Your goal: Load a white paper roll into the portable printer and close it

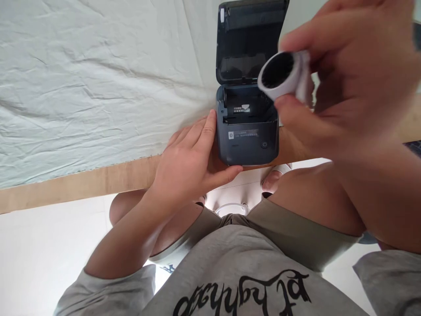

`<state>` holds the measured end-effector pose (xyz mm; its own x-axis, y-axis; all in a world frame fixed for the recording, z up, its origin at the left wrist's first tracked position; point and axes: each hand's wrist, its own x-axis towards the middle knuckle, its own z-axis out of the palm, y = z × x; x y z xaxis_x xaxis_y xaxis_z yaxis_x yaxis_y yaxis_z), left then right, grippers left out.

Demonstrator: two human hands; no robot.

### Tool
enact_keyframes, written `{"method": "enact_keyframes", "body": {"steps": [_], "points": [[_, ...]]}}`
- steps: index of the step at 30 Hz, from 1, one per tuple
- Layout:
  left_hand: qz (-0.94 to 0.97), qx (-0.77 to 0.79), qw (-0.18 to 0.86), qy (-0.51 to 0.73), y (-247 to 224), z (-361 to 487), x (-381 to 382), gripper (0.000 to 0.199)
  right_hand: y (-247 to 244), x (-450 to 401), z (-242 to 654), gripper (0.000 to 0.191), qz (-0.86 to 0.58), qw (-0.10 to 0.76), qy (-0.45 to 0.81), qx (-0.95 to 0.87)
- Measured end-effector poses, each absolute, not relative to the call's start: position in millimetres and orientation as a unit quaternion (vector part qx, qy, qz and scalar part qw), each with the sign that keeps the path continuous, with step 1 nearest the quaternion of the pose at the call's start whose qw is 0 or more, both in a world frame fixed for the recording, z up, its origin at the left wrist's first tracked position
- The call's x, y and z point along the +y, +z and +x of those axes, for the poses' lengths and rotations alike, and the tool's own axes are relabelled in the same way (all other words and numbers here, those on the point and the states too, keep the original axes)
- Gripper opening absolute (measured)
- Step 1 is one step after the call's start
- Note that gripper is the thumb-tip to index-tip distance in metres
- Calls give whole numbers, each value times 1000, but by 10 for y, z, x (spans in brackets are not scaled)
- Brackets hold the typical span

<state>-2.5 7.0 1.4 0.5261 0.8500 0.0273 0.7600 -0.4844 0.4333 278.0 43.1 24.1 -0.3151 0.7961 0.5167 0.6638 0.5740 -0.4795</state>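
A dark label printer point(248, 147) stands at the table's front edge, its lid point(250, 39) raised and its inner compartment exposed. Beside it on the left, my left hand point(194, 160) rests with fingers apart, the thumb at the printer's front edge and the fingertips along its left side. Above the right part of the compartment, my right hand point(342, 83) pinches a small white roll point(296, 83) with a dark hollow core. That roll is tilted, its open end facing left, and my right hand is somewhat blurred.
A wrinkled pale cloth point(98, 79) covers the table, whose wooden edge point(82, 180) runs across the front. My knees and legs are just below that edge. A dark object point(417, 37) shows at the far right.
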Motion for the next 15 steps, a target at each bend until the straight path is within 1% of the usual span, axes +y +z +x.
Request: {"method": "enact_keyframes", "body": {"steps": [3, 5, 11, 15], "points": [[856, 469, 181, 121, 8, -29, 67, 108, 257, 462, 2608, 47, -372, 376, -14, -849], [857, 468, 181, 122, 12, -29, 65, 107, 248, 511, 2598, 47, -371, 360, -17, -856], [853, 470, 198, 116, 46, -22, 62, 104, 300, 562, 2550, 23, -426, 285, -10, -859], [851, 467, 208, 121, 48, -25, 67, 106, 370, 575, 2479, 12, -468, 268, 11, -842]]}}
